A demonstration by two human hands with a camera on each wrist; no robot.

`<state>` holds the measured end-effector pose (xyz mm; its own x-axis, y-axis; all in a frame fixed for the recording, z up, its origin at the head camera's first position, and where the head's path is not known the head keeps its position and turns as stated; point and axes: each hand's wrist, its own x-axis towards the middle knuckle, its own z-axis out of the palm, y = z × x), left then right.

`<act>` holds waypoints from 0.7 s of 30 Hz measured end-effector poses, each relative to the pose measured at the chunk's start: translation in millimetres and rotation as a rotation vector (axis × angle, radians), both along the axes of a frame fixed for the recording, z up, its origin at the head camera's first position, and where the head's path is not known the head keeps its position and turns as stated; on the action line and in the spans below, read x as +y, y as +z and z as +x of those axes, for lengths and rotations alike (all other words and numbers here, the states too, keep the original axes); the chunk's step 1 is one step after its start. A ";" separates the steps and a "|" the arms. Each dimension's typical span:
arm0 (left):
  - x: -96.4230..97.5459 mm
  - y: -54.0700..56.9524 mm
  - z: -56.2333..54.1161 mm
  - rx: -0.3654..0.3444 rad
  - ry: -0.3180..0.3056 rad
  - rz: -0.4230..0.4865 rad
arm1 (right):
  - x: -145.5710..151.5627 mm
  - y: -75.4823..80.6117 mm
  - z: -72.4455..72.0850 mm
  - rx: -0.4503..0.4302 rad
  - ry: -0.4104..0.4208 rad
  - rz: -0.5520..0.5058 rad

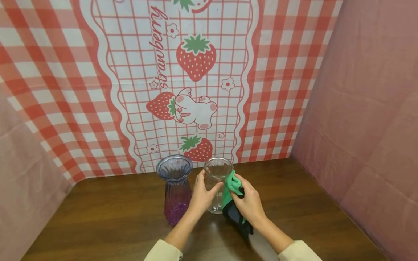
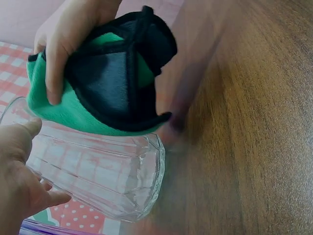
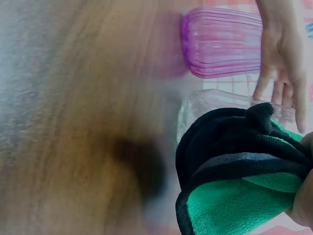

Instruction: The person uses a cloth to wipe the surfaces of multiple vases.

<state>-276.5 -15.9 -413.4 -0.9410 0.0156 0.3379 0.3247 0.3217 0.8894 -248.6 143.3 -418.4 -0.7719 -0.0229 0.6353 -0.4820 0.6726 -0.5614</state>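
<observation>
A clear glass vase (image 1: 215, 204) with a round rim and faceted sides stands upright on the table. My left hand (image 1: 201, 195) holds its upper left side, thumb toward the front; the left wrist view shows the thumb and fingers round the glass (image 2: 93, 164). In my right hand (image 1: 250, 203) is a bunched cloth (image 1: 231, 212), green on one face and dark grey on the other, with black edging. The cloth lies against the vase's right side near the rim, and its lower end hangs down. Folds of the cloth (image 3: 239, 205) hide part of the vase in the right wrist view.
Just left of the clear vase stands a taller fluted vase (image 1: 176, 190), bluish at its flared rim and purple toward the base. The brown wooden table (image 1: 107, 214) meets a strawberry-print checked cloth (image 1: 274, 90) behind and pink fabric (image 1: 365, 119) at the sides.
</observation>
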 end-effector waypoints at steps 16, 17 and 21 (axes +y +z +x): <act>-3.2 5.6 -0.1 0.029 -0.035 -0.057 | 13.3 -21.6 4.7 -0.085 -0.026 0.205; -3.6 5.6 -0.4 0.032 -0.045 -0.063 | 14.6 -20.7 4.1 -0.086 -0.024 0.195; -5.6 4.9 -0.6 0.048 -0.082 -0.100 | 19.2 -12.6 -0.7 -0.051 -0.022 0.132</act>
